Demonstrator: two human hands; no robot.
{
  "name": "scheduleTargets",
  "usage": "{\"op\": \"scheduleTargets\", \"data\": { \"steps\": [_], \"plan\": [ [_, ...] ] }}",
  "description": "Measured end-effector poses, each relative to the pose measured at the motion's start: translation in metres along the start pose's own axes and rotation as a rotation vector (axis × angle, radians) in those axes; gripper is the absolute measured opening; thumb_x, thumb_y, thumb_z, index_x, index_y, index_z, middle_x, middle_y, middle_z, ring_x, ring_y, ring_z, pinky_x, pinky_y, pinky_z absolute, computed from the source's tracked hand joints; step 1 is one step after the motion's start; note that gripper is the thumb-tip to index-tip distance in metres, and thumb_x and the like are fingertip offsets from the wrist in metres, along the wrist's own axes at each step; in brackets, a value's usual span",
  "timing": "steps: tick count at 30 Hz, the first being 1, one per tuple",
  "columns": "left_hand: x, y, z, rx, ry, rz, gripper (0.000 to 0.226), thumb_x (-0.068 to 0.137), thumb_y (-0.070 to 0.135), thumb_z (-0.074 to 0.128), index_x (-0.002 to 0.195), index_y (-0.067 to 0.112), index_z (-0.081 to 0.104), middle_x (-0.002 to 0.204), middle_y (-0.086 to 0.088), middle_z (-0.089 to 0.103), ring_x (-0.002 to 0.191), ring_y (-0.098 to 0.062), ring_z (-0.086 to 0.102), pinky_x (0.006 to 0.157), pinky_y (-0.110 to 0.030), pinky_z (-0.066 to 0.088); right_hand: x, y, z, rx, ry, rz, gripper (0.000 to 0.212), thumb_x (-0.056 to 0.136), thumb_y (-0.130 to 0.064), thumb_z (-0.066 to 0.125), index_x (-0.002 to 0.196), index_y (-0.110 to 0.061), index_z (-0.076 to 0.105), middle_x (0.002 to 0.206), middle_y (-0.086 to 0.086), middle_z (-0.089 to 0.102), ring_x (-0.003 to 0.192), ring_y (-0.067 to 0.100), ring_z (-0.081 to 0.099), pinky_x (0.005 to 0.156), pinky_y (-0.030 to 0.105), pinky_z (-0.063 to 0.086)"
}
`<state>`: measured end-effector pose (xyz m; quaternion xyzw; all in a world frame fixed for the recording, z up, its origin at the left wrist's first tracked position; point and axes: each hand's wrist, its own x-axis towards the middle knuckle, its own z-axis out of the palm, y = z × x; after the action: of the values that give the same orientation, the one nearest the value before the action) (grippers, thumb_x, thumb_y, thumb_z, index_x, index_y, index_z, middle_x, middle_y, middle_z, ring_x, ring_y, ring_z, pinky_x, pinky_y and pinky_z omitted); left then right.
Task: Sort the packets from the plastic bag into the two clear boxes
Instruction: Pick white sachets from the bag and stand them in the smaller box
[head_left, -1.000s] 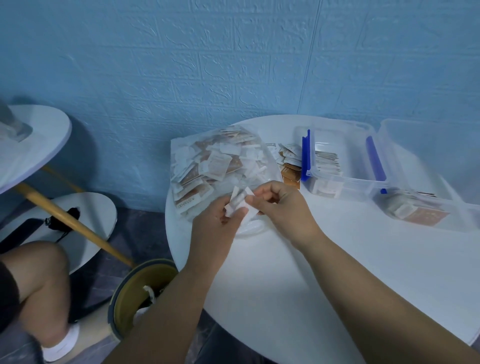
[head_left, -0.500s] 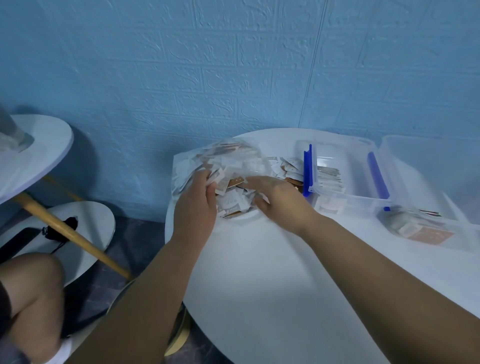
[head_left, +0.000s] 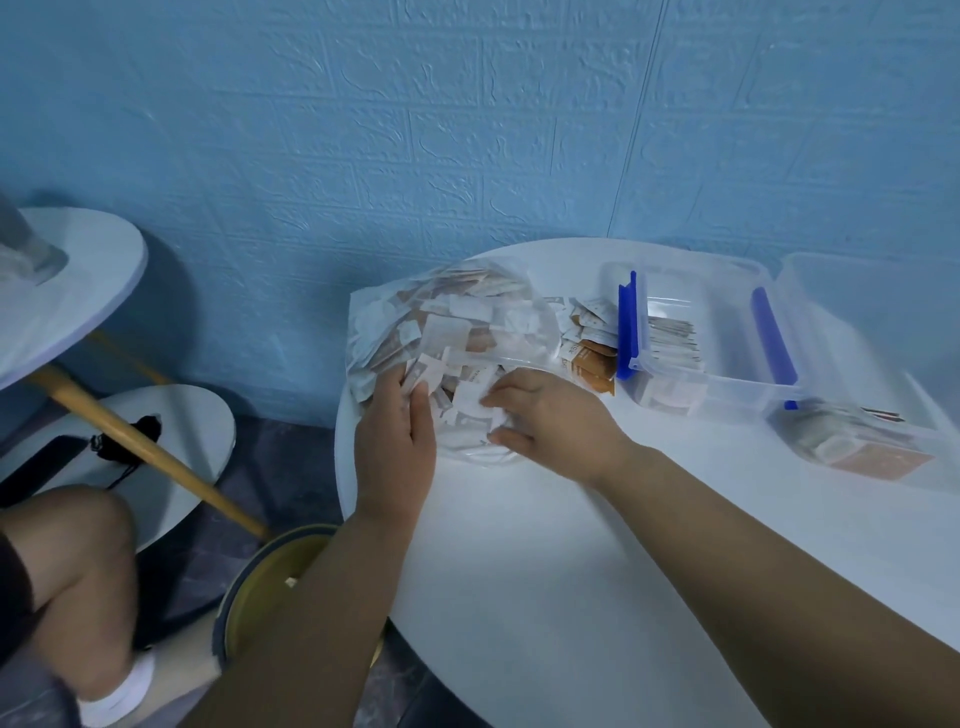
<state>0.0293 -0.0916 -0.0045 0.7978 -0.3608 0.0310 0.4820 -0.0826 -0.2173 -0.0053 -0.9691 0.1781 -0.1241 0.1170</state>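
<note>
While both grips work at the mouth of the plastic bag (head_left: 363, 332), the sort looks to me about midway at best. The right grip (head_left: 543, 415) has its fingers curled round a few white packets (head_left: 454, 332) at the bag's opening. The left grip (head_left: 397, 421), at its nine o'clock, reaches in with its fingertips buried among packets, so I cannot tell whether it holds one.

The bag lies at ten o'clock on the counter (head_left: 571, 597), bulging with white and brown packets (far more, by my reckoning, than either box holds). At two o'clock from the hands a loose pile (head_left: 587, 348) rests on the counter, just beside the first clear box (head_left: 737, 312). That box has a row of packets on edge inside. The second clear box (head_left: 940, 447), at three o'clock, holds a shallow white and brown layer. Both boxes are started; the bulk remains.

The counter is round, white and smooth. A blue embossed wall (head_left: 467, 130) stands at twelve o'clock. At nine o'clock are a second round table (head_left: 88, 280) and its wooden leg (head_left: 150, 452). At seven o'clock are a yellow-lined bin (head_left: 270, 582) and a bare knee (head_left: 67, 551).
</note>
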Motion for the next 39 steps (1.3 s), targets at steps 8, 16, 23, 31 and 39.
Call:
{"op": "scheduleTargets", "data": {
  "steps": [8, 16, 23, 31, 39],
  "plan": [
    [-0.002, -0.002, 0.001, -0.015, -0.009, -0.018, 0.035, 0.097, 0.020, 0.041, 0.128, 0.005, 0.048, 0.122, -0.012, 0.061, 0.110, -0.027, 0.058, 0.078, -0.010, 0.033, 0.001, -0.007, 0.005, 0.037, -0.004, 0.061, 0.064, 0.083, -0.044, 0.064, 0.138, -0.019, 0.044, 0.147, -0.004, 0.038, 0.137, 0.014, 0.031, 0.108, 0.024, 0.024],
    [-0.006, 0.000, -0.002, -0.047, 0.003, -0.019, 0.034, 0.097, 0.016, 0.041, 0.127, 0.000, 0.048, 0.123, -0.015, 0.059, 0.112, -0.028, 0.055, 0.072, 0.009, 0.027, -0.006, -0.008, 0.000, 0.233, 0.238, 0.071, 0.023, 0.093, -0.020, 0.054, 0.111, -0.011, 0.066, 0.103, 0.006, 0.070, 0.090, 0.025, 0.066, 0.078, 0.033, 0.051],
    [-0.023, 0.009, -0.010, -0.155, 0.003, -0.005, 0.040, 0.096, 0.024, 0.040, 0.128, 0.002, 0.049, 0.110, 0.001, 0.059, 0.091, -0.003, 0.054, 0.072, 0.007, 0.033, 0.004, -0.042, -0.022, 1.128, 0.262, 0.397, 0.007, 0.084, -0.009, 0.066, 0.082, -0.014, 0.062, 0.068, 0.002, 0.062, 0.056, 0.008, 0.063, 0.063, 0.021, 0.055],
    [-0.013, -0.009, -0.026, -0.116, 0.126, -0.138, 0.035, 0.096, 0.024, 0.045, 0.122, 0.002, 0.049, 0.108, -0.005, 0.060, 0.094, -0.013, 0.056, 0.063, -0.004, 0.039, 0.012, -0.044, 0.003, 0.883, 0.081, 0.481, 0.013, 0.083, -0.015, 0.069, 0.091, -0.008, 0.063, 0.076, 0.002, 0.056, 0.058, 0.010, 0.050, 0.055, 0.023, 0.047],
    [-0.008, -0.014, -0.013, -0.149, 0.080, -0.238, 0.032, 0.098, 0.023, 0.041, 0.124, 0.006, 0.044, 0.120, -0.011, 0.059, 0.106, -0.021, 0.057, 0.076, -0.019, 0.040, 0.023, -0.050, 0.012, 0.631, -0.059, 0.531, 0.037, 0.079, -0.039, 0.067, 0.066, -0.007, 0.055, 0.060, 0.000, 0.043, 0.057, 0.012, 0.040, 0.059, 0.027, 0.031]
  ]
}}
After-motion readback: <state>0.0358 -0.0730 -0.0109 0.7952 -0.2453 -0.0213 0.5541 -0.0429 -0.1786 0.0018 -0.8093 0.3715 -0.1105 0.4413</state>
